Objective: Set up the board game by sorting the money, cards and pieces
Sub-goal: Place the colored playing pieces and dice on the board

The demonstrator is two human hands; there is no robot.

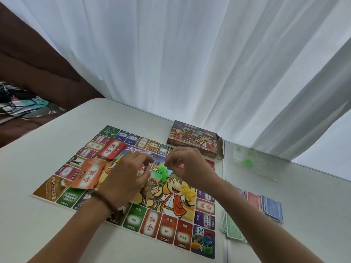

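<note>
A home room: brown sofa (28, 59), white curtains (190, 63).

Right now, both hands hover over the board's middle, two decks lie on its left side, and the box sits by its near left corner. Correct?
No. The head view shows the box by the board's far right corner. The rest holds: left hand and right hand over the middle, red deck and orange deck on its left.

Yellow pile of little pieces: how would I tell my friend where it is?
Find the colourful paper game board on the white table. In its middle is a drawn cartoon boy, and the heap of small yellow plastic pieces lies at his cheek, near the person's right hand. The heap of small green plastic pieces nearby is the only similar neighbour; this one is yellow.
</note>
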